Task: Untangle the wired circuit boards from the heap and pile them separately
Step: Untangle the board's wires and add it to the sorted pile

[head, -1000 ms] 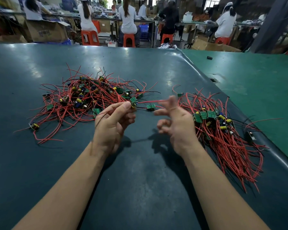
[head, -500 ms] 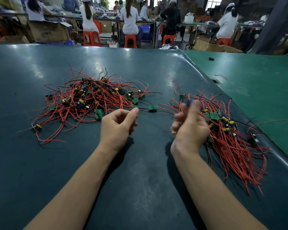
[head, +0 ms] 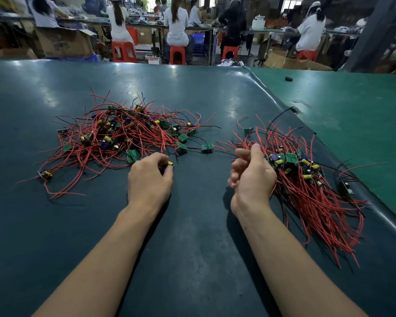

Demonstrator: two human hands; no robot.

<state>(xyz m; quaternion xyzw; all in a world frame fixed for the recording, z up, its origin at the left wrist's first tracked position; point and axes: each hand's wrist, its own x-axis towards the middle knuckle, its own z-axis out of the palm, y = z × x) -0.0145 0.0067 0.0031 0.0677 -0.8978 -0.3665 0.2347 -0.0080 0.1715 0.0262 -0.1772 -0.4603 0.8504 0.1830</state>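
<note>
Your heap was mostly red wires, a few black, with green boards and yellow and blue parts. Table was dark teal, the mat beside it brighter green. Stools were orange.

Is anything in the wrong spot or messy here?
One little green board lies by itself in the gap between the tangled heap and the tidy pile, belonging to neither. A small black thing also sits alone on the far green table.
</note>
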